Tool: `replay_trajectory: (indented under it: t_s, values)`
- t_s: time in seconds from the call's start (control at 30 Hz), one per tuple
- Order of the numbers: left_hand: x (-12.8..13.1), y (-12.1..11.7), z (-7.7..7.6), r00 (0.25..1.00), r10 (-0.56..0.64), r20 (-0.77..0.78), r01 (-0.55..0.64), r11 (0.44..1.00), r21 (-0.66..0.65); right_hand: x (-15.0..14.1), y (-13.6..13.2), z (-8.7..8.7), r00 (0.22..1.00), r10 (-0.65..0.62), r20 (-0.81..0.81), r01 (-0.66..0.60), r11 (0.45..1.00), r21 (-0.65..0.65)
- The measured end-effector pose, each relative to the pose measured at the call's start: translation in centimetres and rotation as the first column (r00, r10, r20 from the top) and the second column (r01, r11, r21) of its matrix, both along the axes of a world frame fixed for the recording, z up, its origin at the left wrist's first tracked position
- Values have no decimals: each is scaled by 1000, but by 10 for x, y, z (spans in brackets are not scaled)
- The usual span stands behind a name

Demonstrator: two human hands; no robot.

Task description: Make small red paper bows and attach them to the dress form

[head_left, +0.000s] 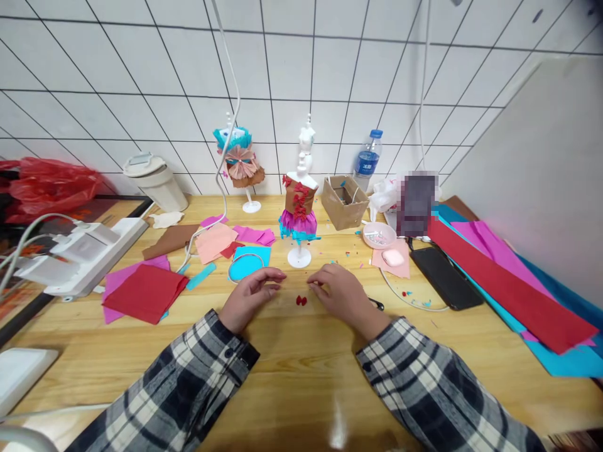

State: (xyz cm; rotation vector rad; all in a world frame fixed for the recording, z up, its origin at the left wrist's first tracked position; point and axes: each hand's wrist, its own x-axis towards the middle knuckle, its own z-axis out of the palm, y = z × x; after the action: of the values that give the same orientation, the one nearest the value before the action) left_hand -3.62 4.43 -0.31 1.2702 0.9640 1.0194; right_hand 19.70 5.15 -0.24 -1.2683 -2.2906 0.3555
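Note:
A small red paper bow point(301, 301) lies on the wooden table between my two hands. To the left of it, my left hand point(252, 296) rests with thumb and forefinger apart and holds nothing. On the right side my right hand point(343, 294) has its fingers curled and the tips pinched together; whatever is between them is too small to make out. Just beyond stands a miniature dress form point(300, 204) on a white base, wearing a brown top with red bows and a pink skirt edged in blue. A dark-handled tool point(377, 304) is partly hidden behind my right wrist.
Left lie red paper point(146, 294), a blue sheet with a hoop point(245, 267) and a power strip point(94, 260). Behind are another dressed form point(240, 157), a cardboard box point(343, 204) and a bottle point(368, 157). Right are a pink bowl point(379, 235), a phone point(445, 276) and paper strips point(509, 282).

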Motion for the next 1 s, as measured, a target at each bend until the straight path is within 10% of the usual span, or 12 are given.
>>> replay_trajectory:
  t_s: [0.13,0.47,0.83,1.0]
  values:
    - [6,-5,2,999,-29,21,28,998,47,1,-4,5,993,-83,-88,85,996,28]
    - [20,-17,17,874,86,-478,164,874,457,-21,-31,20,899,-36,-436,45,999,10]
    - [23,-20,16,841,174,-512,215,761,612,-28,-33,11,701,-231,-675,-105,902,-418]
    - [27,-22,15,755,268,-598,241,736,633,-28,-34,12,800,-179,-573,-2,954,-301]
